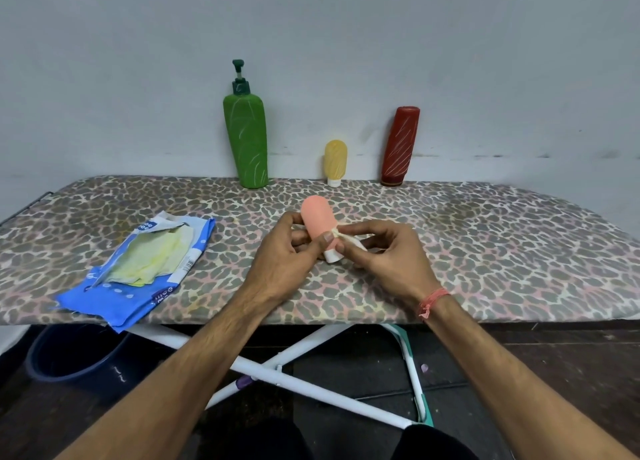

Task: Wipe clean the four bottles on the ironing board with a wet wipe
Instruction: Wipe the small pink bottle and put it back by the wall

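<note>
Both forearms reach in from the near edge of the ironing board (pixel 485 237), meeting over its middle. One pink bottle (pixel 316 217) is held there, white cap toward the near edge: the left hand (pixel 282 262) curls round its lower half, and the right hand (pixel 384 255) pinches a bunched wet wipe (pixel 346 239) against the bottle's side, near the cap. Most of the wipe is hidden between the fingers. An orange thread band (pixel 433 302) circles the right wrist.

Three more bottles stand along the far edge by the wall: a green pump bottle (pixel 246 137), a small yellow bottle (pixel 335 161) resting on its white cap, and a red bottle (pixel 400 146) leaning slightly. Pale streaks mark all three; no labels show.

Toward the left end lies one blue wipes pack (pixel 138 276), torn open, overhanging the near edge; its printing is too small to read.
</note>
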